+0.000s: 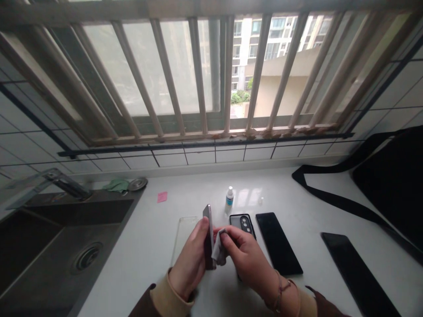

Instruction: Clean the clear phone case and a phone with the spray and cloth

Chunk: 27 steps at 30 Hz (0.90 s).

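Note:
My left hand (193,259) grips a smartphone (208,237) on edge, thumb on one face and its narrow side turned up toward me. Pinched in my right hand (247,255) is a crumpled grey cloth (220,251), which lies against the phone's side. Partly under my right hand is a black phone case (236,220) with camera cutouts. A clear phone case (181,233) lies beyond my left hand, partly covered by it. Behind the hands stands a small white-capped spray bottle (229,198) with a blue label.
Two dark flat slabs, a nearer one (279,244) and a farther one (358,270), lie to the right. A small white cap (261,200) and pink sticky note (162,197) are on the counter (142,255). A sink (62,251) is left; a black bag (393,176) with strap is right.

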### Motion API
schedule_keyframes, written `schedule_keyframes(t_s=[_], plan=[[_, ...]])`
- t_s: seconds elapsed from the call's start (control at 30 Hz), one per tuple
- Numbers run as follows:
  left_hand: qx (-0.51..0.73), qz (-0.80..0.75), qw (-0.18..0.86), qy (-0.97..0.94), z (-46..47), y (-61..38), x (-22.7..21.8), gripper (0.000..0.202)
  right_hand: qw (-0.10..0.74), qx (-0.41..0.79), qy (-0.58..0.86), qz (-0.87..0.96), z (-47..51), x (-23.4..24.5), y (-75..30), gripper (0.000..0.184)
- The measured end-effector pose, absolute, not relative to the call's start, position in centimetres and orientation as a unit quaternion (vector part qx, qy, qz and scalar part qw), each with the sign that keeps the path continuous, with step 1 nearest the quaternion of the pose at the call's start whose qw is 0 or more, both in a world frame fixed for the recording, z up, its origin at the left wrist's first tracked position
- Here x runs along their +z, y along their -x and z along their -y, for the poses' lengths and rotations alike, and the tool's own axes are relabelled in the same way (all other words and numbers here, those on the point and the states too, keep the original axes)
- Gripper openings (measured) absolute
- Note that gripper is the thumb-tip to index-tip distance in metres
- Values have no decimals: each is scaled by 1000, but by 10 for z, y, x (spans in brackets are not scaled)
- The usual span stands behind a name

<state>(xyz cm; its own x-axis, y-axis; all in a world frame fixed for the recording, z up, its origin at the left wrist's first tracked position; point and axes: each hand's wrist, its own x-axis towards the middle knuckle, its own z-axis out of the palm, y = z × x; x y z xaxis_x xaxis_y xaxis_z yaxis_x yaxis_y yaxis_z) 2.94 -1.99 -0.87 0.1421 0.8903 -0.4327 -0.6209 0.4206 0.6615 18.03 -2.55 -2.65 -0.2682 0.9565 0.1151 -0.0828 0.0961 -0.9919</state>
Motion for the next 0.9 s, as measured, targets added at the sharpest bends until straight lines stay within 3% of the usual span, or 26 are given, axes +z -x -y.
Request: schedule_keyframes(t_s=[0.13, 0.3, 0.4, 0.5, 0.7, 0.9], plan=[[485, -429, 745, -162, 23, -31, -10, 50, 466, 526, 358, 615, 27, -24, -180, 32], [462, -403, 782, -111, 20, -32, -2, 45, 526, 575, 421, 464, 18, -29, -188, 46], [437, -393, 800, -118, 21, -30, 2, 56, 579, 459, 487, 465, 12, -27, -198, 43], [413, -374, 820, -129, 24, -31, 2, 56, 566, 303, 508, 574, 12, -27, -203, 33], [449, -358, 815, -84, 24, -37, -1, 45, 481, 175, 338, 790, 23, -34, -186, 47], [477, -411, 774, -67, 16, -32, -1, 62, 451, 156, 234, 847, 35, -25, -177, 47]])
